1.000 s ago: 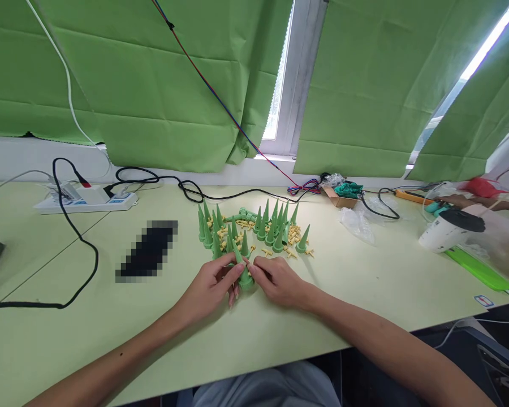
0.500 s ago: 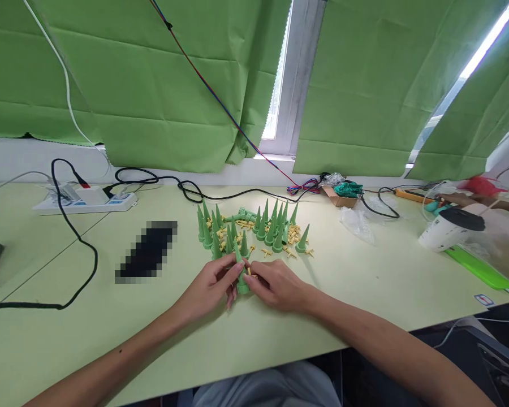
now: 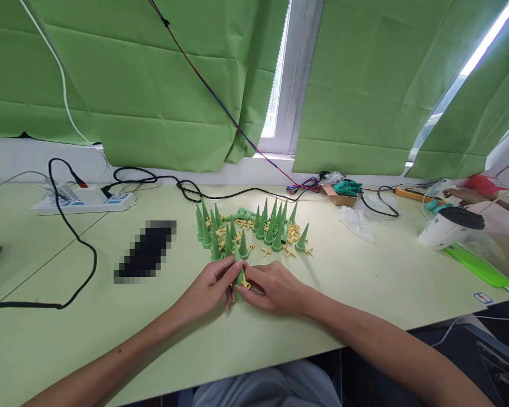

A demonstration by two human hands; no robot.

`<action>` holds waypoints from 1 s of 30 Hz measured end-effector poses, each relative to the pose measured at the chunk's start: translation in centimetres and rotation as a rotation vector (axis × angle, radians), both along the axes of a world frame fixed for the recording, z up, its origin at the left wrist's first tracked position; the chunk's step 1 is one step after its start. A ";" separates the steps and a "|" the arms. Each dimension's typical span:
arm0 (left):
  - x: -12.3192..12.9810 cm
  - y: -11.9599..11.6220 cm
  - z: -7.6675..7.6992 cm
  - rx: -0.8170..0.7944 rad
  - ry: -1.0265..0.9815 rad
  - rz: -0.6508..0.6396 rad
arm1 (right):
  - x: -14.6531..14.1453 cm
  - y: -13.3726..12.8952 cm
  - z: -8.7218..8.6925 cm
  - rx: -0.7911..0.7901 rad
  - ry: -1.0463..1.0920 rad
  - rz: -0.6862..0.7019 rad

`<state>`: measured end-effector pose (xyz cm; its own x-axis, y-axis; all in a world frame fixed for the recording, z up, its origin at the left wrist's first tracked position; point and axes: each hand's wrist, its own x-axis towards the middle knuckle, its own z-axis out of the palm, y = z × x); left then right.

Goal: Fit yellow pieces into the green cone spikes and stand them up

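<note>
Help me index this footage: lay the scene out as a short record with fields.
Left hand: holds a green cone, tip up
Right hand: fingers on a small yellow piece beside that cone
Beyond the hands: upright green cones, scattered yellow pieces
Left on table: pixelated dark patch, white power strip
Right on table: white cup with dark lid, cardboard box

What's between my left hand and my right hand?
The head view shows a green cone and a yellow piece between your left hand and right hand.
</note>
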<state>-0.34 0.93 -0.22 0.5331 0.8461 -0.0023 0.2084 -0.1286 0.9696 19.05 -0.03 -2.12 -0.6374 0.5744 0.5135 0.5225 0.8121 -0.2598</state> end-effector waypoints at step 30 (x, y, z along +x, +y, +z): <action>0.3 -0.1 0.0 -0.017 -0.013 0.015 | -0.2 -0.2 0.2 -0.019 -0.063 -0.023</action>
<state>-0.03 0.86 -0.23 0.5205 0.8538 -0.0100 0.1971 -0.1087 0.9743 18.87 -0.27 -1.92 -0.6548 0.5983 0.4618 0.5564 0.7952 -0.2412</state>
